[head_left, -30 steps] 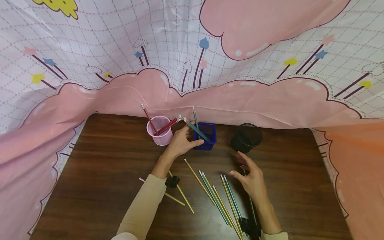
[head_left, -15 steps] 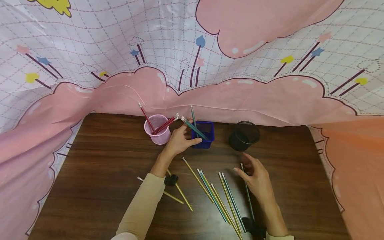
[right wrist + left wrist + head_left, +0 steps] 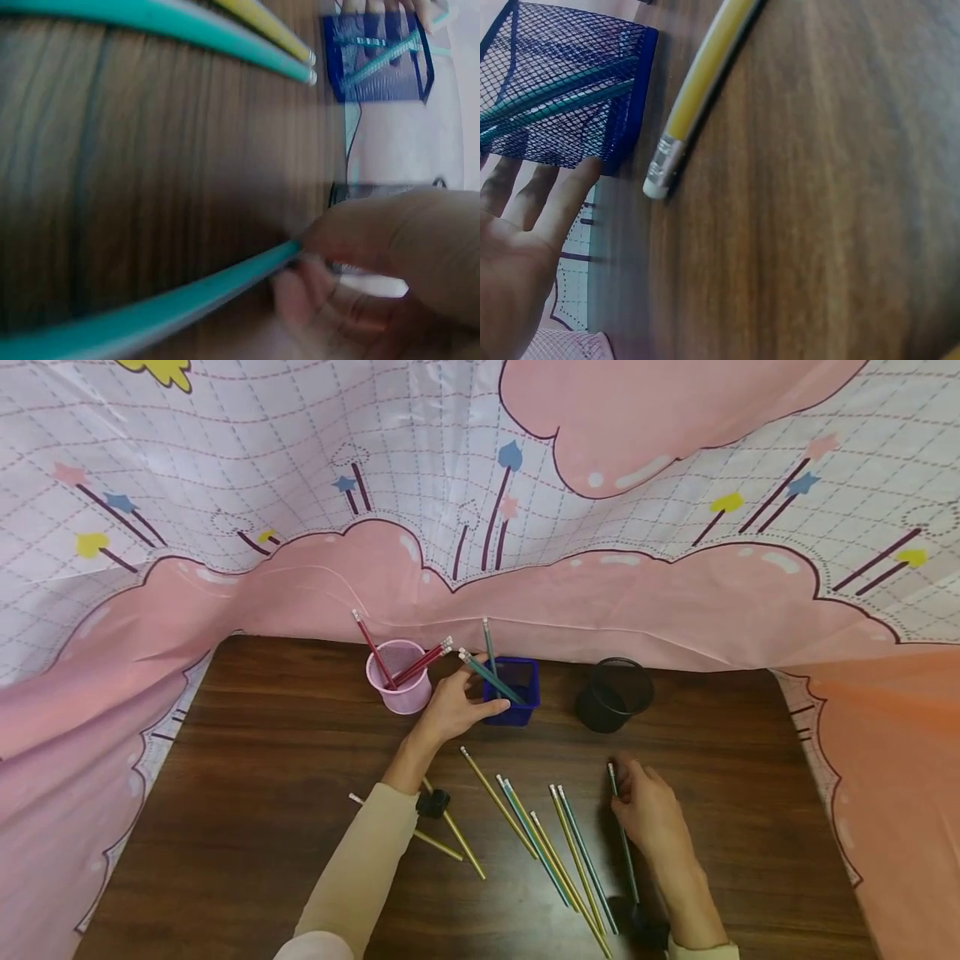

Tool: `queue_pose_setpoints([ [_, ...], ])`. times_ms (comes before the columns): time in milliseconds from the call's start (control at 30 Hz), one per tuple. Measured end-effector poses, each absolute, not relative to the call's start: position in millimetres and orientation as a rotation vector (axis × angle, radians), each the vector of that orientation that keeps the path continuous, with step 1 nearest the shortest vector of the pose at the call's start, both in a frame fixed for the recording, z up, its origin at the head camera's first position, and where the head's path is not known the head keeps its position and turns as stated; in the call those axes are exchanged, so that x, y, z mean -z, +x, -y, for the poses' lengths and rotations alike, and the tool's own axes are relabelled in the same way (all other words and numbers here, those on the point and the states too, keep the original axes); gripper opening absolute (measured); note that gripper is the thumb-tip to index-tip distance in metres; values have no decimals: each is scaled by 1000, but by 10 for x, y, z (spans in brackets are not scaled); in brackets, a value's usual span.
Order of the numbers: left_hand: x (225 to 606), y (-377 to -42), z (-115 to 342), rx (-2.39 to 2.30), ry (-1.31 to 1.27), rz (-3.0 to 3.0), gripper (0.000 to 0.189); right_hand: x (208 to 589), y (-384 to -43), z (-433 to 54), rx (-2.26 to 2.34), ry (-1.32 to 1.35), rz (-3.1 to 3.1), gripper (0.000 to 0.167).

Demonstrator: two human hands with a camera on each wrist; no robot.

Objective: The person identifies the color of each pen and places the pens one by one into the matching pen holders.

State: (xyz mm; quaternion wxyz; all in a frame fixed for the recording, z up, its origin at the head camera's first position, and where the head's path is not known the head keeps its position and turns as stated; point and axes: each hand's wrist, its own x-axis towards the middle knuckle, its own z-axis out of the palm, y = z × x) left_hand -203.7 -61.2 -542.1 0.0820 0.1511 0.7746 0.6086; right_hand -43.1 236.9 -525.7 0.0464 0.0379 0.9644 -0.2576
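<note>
My left hand (image 3: 448, 708) holds the blue mesh pen holder (image 3: 517, 717) from its left side, thumb across the front and fingers toward the back. Several teal pencils (image 3: 492, 678) lean in that holder, eraser ends up. In the left wrist view, fingertips press the mesh wall (image 3: 570, 64). My right hand (image 3: 651, 817) pinches a teal pencil (image 3: 628, 856) near its eraser end, over the right part of the table. The right wrist view shows thumb and fingers around that pencil (image 3: 187, 300), its far end behind them.
Left of the blue holder stands a pink mesh cup (image 3: 407, 700) with several red pencils. A black mesh cup (image 3: 603, 714) is at the right. Yellow pencils (image 3: 495, 797) and teal pencils (image 3: 588, 860) lie between my arms on the wooden table (image 3: 277, 760). A patterned curtain (image 3: 637, 602) hangs behind.
My right hand has come down and back from near the black cup, and its spread fingers have closed on the teal pencil. The left hand stays at the blue holder.
</note>
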Motion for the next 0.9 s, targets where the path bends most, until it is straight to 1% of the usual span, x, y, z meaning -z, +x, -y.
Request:
queue_pose_setpoints([
  [100,5434,-2049,605,-1795,467,-2353,75,5231,-446,-2318,656,126,-2927,55],
  [233,5437,-2061,593,-1805,483,-2329,75,5228,-477,-2281,622,135,-2960,54],
  [533,5461,-2039,609,-1780,458,-2360,74,5209,-549,-2285,743,180,-2853,53],
  [733,5449,-2035,606,-1796,439,-2313,76,5133,-594,-2232,814,111,-2887,51],
  [900,5475,-2054,597,-1813,447,-2306,75,5007,-668,-2165,913,73,-2955,55],
])
